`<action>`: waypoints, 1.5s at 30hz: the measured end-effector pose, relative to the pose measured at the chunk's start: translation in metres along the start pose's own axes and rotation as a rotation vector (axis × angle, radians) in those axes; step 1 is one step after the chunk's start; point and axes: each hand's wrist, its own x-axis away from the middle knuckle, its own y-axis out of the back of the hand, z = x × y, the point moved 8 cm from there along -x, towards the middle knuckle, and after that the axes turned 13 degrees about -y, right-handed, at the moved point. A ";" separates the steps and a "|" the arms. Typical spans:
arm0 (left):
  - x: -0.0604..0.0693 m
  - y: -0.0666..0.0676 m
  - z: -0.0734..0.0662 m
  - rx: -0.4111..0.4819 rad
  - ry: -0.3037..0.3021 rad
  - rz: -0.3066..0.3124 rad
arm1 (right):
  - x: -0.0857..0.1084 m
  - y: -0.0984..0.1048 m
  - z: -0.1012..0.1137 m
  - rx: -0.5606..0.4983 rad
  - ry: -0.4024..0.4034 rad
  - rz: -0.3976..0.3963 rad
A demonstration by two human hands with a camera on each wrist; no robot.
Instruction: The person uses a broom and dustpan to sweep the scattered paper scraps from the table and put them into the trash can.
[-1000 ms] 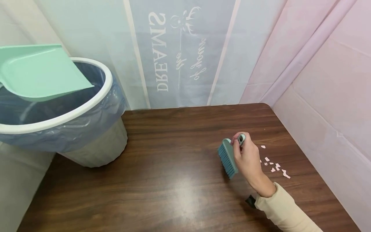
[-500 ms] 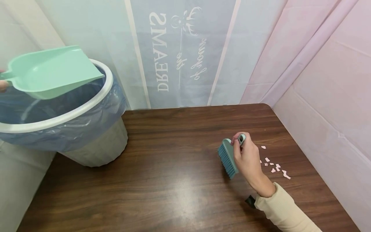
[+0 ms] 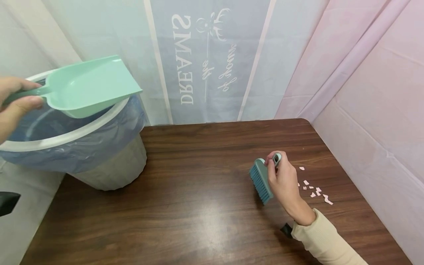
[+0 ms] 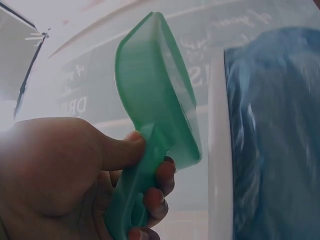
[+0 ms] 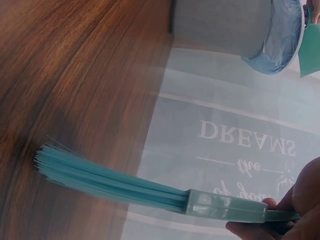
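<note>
A mint-green dustpan (image 3: 94, 84) is held by its handle in my left hand (image 3: 16, 101), over the mouth of the lined bin (image 3: 109, 162). The left wrist view has my thumb and fingers (image 4: 162, 197) curled round the dustpan's handle. At the right of the table, my right hand (image 3: 283, 180) grips the handle of a teal brush (image 3: 261, 180), bristles down toward the wood. Small pale scraps (image 3: 313, 194) lie on the table just right of that hand.
The bin with its blue liner (image 3: 82, 152) stands at the left of the brown wooden table (image 3: 198, 176). A printed cloth (image 3: 205, 55) hangs behind the table, and pale sheeting (image 3: 371, 110) borders its right side. One scrap lies a little behind the others.
My left hand and the dustpan have moved rightward over the bin, bringing the hand into the head view. The right hand, brush and scraps have stayed in place.
</note>
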 end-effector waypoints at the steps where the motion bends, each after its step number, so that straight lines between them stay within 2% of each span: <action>1: -0.005 0.000 -0.013 0.013 -0.016 0.013 | 0.000 0.000 0.000 -0.001 0.001 -0.001; 4: -0.012 -0.003 -0.041 0.044 -0.033 0.063 | 0.000 0.000 0.001 -0.001 0.004 -0.004; 7: -0.011 -0.009 -0.054 0.057 -0.036 0.109 | 0.001 -0.001 0.000 -0.001 0.006 -0.006; 10: -0.011 -0.014 -0.070 0.011 -0.062 0.171 | 0.001 -0.001 0.000 0.002 0.006 -0.010; 14: -0.012 -0.023 -0.094 -0.032 -0.078 0.290 | 0.001 -0.001 0.000 0.001 0.007 -0.008; 19: -0.007 -0.041 -0.115 0.020 -0.067 0.423 | 0.000 -0.001 -0.001 0.005 0.005 0.005; 22: -0.003 -0.049 -0.129 0.062 -0.076 0.447 | 0.000 -0.002 -0.001 0.008 0.001 0.012; 25: 0.000 -0.060 -0.146 0.116 -0.091 0.437 | 0.000 -0.002 -0.002 0.010 -0.005 0.015; 31: 0.017 -0.086 -0.176 0.219 -0.084 0.440 | -0.001 -0.001 -0.004 0.007 -0.015 0.020; 34: 0.026 -0.101 -0.183 0.260 -0.048 0.469 | -0.001 -0.001 -0.004 0.010 -0.013 0.021; 40: 0.048 -0.130 -0.188 0.310 0.029 0.510 | -0.001 -0.002 -0.004 0.012 -0.005 0.023; 45: 0.064 -0.150 -0.193 0.330 0.021 0.500 | -0.001 0.000 -0.004 0.002 0.002 0.014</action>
